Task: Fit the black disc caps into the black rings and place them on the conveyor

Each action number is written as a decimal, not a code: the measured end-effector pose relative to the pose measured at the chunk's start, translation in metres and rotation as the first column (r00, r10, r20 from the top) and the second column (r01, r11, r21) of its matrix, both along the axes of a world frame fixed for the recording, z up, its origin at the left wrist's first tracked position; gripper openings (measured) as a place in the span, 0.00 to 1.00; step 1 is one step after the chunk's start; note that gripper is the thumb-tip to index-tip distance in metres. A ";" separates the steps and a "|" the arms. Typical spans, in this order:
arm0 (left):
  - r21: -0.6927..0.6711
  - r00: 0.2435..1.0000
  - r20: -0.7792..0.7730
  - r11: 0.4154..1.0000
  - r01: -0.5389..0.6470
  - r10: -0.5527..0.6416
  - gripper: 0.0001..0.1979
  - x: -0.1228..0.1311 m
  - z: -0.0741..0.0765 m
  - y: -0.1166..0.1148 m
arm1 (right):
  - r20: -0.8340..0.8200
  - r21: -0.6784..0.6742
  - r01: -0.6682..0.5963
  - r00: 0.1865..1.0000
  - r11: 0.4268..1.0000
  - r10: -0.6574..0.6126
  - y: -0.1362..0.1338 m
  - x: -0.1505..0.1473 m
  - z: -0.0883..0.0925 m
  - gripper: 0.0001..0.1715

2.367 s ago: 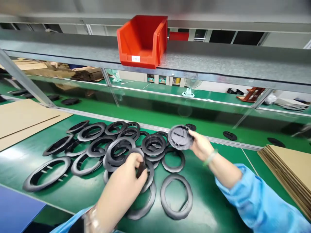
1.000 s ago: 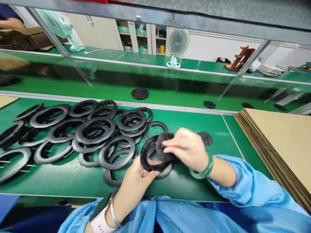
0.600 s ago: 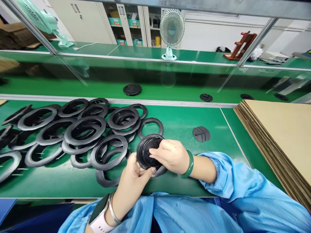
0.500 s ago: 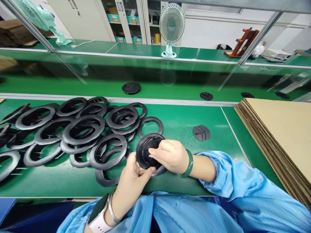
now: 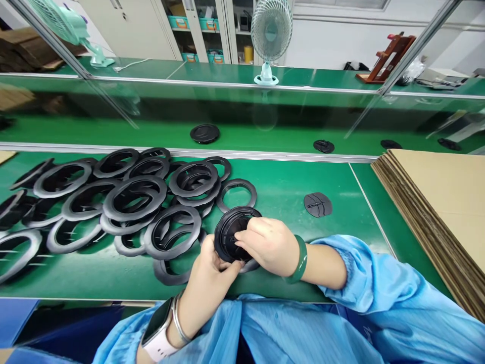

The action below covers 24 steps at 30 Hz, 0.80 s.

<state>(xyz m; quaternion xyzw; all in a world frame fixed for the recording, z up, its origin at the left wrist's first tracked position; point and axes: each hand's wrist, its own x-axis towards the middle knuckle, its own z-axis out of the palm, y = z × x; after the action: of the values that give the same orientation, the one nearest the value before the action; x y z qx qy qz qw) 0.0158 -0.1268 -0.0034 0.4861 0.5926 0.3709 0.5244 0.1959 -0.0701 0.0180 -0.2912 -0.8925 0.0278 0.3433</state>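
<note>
While the left hand [image 5: 214,268] clamped the lower rim of a round black plastic ring [image 5: 222,237], the right hand [image 5: 271,247] had its thumb and forefinger pinched together on the middle of a round black plastic disc [image 5: 244,223], which lay within the ring's opening. Whether the disc was fully seated could not be told, as the fingers covered part of it. Both pieces were held in front of the blue-sleeved body, over the near part of the glossy green tabletop [image 5: 280,187]. To their left spread an overlapping heap of black plastic rings [image 5: 127,217], some tilted. A flat dark-grey disc with curved ridges [image 5: 318,205] lay by itself on the tabletop, beyond the right wrist and its green bangle [image 5: 301,260]. Farther right stood a stack of tan cardboard sheets [image 5: 447,202].
</note>
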 end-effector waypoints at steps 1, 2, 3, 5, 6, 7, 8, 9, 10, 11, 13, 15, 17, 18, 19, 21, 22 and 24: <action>0.005 1.000 0.001 1.000 -0.005 0.005 0.24 0.001 0.001 0.000 | 0.017 -0.018 0.011 1.000 1.000 -0.011 -0.001 0.000 0.000 0.19; 0.009 1.000 0.006 1.000 -0.007 0.007 0.24 0.001 0.001 0.001 | 0.035 -0.035 0.021 0.999 0.999 -0.020 -0.001 -0.001 0.000 0.20; 0.010 1.000 0.010 1.000 -0.006 0.006 0.25 0.002 0.001 0.001 | 0.052 -0.049 0.034 0.998 0.998 -0.032 -0.002 0.000 0.000 0.20; 0.006 1.000 0.010 1.000 -0.003 0.003 0.25 0.002 0.001 0.001 | 0.080 -0.066 0.061 0.995 0.996 -0.055 -0.002 0.000 0.001 0.19; 0.004 1.000 0.007 1.000 -0.001 0.001 0.25 0.002 0.001 0.001 | 0.087 -0.068 0.071 0.994 0.995 -0.065 -0.002 0.000 0.001 0.18; 0.000 1.000 0.004 1.000 0.001 -0.001 0.25 0.002 0.000 0.001 | 0.090 -0.068 0.074 0.994 0.995 -0.068 -0.002 0.000 0.001 0.17; -0.003 1.000 0.001 1.000 0.001 -0.001 0.25 0.002 0.000 0.001 | 0.089 -0.063 0.071 0.994 0.995 -0.066 -0.003 -0.001 0.001 0.16; -0.004 1.000 -0.001 1.000 -0.002 0.002 0.26 0.002 -0.001 0.002 | 0.087 -0.051 0.067 0.994 0.996 -0.062 -0.003 -0.001 0.001 0.16; -0.004 1.000 -0.002 1.000 -0.004 0.004 0.26 0.001 -0.001 0.002 | 0.087 -0.033 0.064 0.994 0.997 -0.061 -0.004 -0.002 0.002 0.16; -0.002 1.000 -0.001 1.000 -0.007 0.007 0.26 0.001 -0.002 0.001 | 0.091 -0.012 0.063 0.994 0.998 -0.061 -0.005 -0.003 0.003 0.16; 0.005 1.000 -0.001 1.000 -0.009 0.009 0.27 0.001 -0.003 0.001 | 0.110 0.027 0.064 0.992 0.998 -0.067 -0.006 -0.003 0.004 0.18; 0.013 1.000 -0.003 1.000 -0.007 0.007 0.27 0.001 -0.005 0.000 | 0.131 0.045 0.066 0.989 0.997 -0.072 -0.007 -0.003 0.005 0.19; 0.017 1.000 0.011 1.000 -0.007 0.006 0.27 0.000 -0.005 0.000 | 0.145 0.035 0.063 0.987 0.997 -0.067 -0.006 -0.002 0.005 0.19; 0.017 1.000 0.029 1.000 -0.008 0.007 0.28 0.000 -0.005 0.000 | 0.148 0.025 0.059 0.987 0.998 -0.062 -0.005 -0.002 0.004 0.19; 0.014 0.999 0.054 1.000 -0.008 0.008 0.28 0.000 -0.004 0.000 | 0.146 0.019 0.053 0.988 0.998 -0.055 -0.004 -0.001 0.003 0.19; -0.003 0.994 0.110 1.000 -0.008 0.009 0.28 0.000 -0.002 0.001 | 0.130 0.019 0.035 0.991 0.999 -0.037 -0.002 0.000 0.000 0.19; -0.015 0.990 0.139 1.000 -0.003 0.006 0.27 0.000 0.000 0.002 | 0.115 0.027 0.024 0.993 0.999 -0.027 -0.001 0.000 -0.002 0.20; -0.043 0.977 0.213 0.999 0.024 -0.015 0.27 0.001 0.003 0.004 | 0.076 0.055 0.006 0.997 0.998 -0.010 0.000 0.000 -0.004 0.20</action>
<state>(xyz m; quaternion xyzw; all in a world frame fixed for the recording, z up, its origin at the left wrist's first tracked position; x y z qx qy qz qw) 0.0166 -0.1231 -0.0007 0.4374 0.5367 0.4019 0.5993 0.1958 -0.0701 0.0136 -0.2861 -0.9042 -0.0089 0.3171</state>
